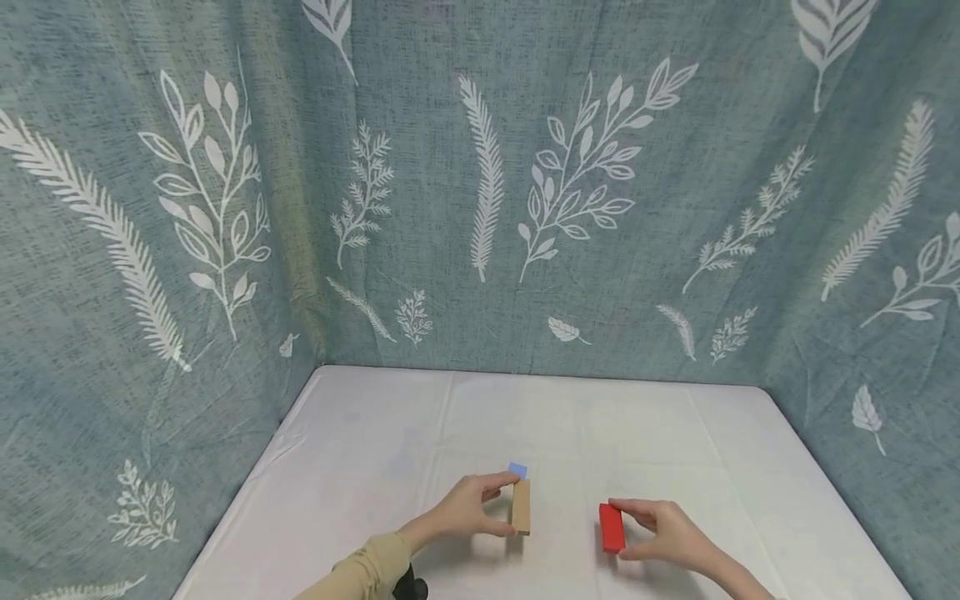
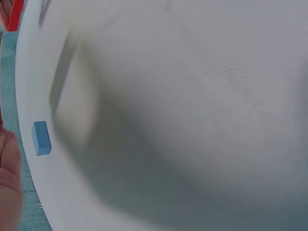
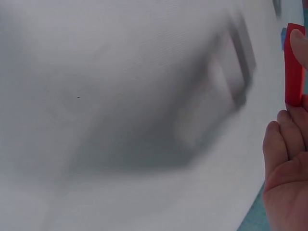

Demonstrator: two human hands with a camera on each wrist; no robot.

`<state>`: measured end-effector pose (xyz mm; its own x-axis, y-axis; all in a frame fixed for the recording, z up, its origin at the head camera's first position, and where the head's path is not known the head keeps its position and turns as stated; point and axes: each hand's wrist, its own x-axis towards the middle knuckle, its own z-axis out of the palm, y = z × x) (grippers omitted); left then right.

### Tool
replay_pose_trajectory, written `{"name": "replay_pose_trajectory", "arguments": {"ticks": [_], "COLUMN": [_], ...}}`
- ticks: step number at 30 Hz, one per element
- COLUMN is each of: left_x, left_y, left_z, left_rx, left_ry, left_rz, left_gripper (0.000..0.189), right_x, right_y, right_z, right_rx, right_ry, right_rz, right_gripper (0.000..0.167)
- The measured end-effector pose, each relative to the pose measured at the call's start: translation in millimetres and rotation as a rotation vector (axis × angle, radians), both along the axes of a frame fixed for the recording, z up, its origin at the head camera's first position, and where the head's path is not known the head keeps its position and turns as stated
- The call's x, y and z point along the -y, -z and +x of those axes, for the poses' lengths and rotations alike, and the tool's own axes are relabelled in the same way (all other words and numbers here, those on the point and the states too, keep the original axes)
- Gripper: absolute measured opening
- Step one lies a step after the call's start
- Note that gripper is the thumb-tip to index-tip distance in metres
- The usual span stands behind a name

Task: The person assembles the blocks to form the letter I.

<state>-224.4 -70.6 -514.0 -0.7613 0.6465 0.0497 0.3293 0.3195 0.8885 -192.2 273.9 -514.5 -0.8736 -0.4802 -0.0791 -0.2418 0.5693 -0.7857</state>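
Note:
Between thumb and fingers, my left hand [image 1: 467, 507] pinches a tan wooden-looking block [image 1: 522, 507] by its two ends. My right hand [image 1: 667, 535] holds a red block [image 1: 612, 528] the same way, to the right of the tan one. Shadows on the cloth lie apart from both blocks, so they are held above the table. A small blue block [image 1: 517, 470] sits on the table just beyond the tan block; the left wrist view shows this blue block [image 2: 42, 138] standing beside the left hand [image 2: 9, 168]. In the right wrist view, thumb and fingers grip the red block [image 3: 293, 72].
A white cloth covers the table [image 1: 375, 442]. Blue-green curtains [image 1: 435, 208] with white leaf prints hang behind it and along both sides. A small black object [image 1: 410, 585] shows at the bottom, under the left sleeve [image 1: 367, 567].

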Motion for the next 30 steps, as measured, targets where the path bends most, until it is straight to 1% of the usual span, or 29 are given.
{"name": "replay_pose_trajectory", "arguments": {"ticks": [4, 8, 13, 17, 24, 30], "left_x": [-1.1, -2.6, -4.8, -5.6, -5.1, -6.8], "left_y": [-3.4, -4.9, -6.5, -6.4, -7.3, -8.9], "left_z": [-2.2, -5.0, -7.9, -10.0, -10.2, -9.0], "left_rx": [-0.013, -0.030, -0.018, -0.014, -0.013, -0.026], "left_ry": [-0.013, -0.037, -0.079, -0.097, -0.101, -0.106], "left_rz": [0.008, 0.004, 0.002, 0.005, 0.025, 0.034], "left_gripper": [0.071, 0.072, 0.073, 0.074, 0.073, 0.073], "right_x": [2.6, 6.7, 12.8, 17.9, 27.5, 34.9], "right_y": [-2.7, -6.7, -10.5, -13.0, -16.4, -14.5], "right_z": [-2.3, -3.7, -2.4, -0.2, 4.0, 5.6], "right_rx": [-0.026, -0.023, -0.029, -0.034, -0.003, 0.029], "right_ry": [0.003, 0.002, -0.010, -0.016, -0.038, -0.040], "right_rz": [-0.006, -0.027, -0.045, -0.050, -0.070, -0.071], "right_gripper": [0.071, 0.071, 0.072, 0.072, 0.071, 0.069]}}
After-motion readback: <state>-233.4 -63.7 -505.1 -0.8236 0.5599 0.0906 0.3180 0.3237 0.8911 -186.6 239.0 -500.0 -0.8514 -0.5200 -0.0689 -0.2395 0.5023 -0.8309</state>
